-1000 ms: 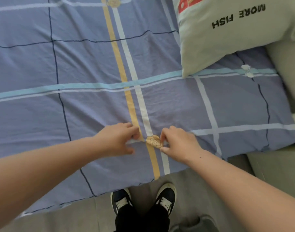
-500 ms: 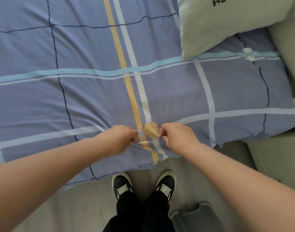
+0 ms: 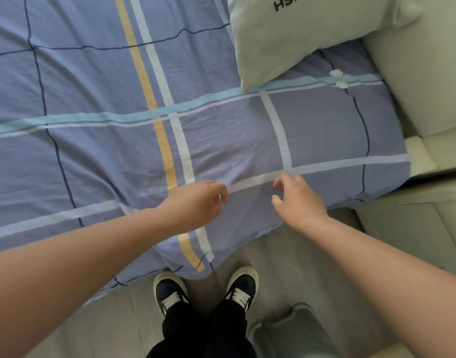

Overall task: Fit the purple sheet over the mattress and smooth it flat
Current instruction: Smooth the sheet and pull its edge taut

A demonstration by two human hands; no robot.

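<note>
The purple sheet point(image 3: 97, 89), crossed by blue, white and yellow stripes, covers the mattress and hangs over its near edge above my shoes. My left hand point(image 3: 195, 202) hovers over the near edge with its fingers loosely curled and nothing between them. To its right, my right hand point(image 3: 296, 200) has thumb and fingers spread apart just above the sheet, holding nothing. A gap of bare sheet lies between the two hands. Light wrinkles run through the fabric beyond my hands.
A pale pillow point(image 3: 307, 37) with black lettering lies on the far right of the bed. A cream padded bed frame point(image 3: 425, 73) borders the right side. My dark shoes point(image 3: 170, 290) stand on the grey floor, with a grey bin point(image 3: 286, 329) beside my right leg.
Both hands pinched the sheet on either side of a tan rose print and pulled it toward me. Now they have let go and moved right and apart; the sheet's edge hangs lower.
</note>
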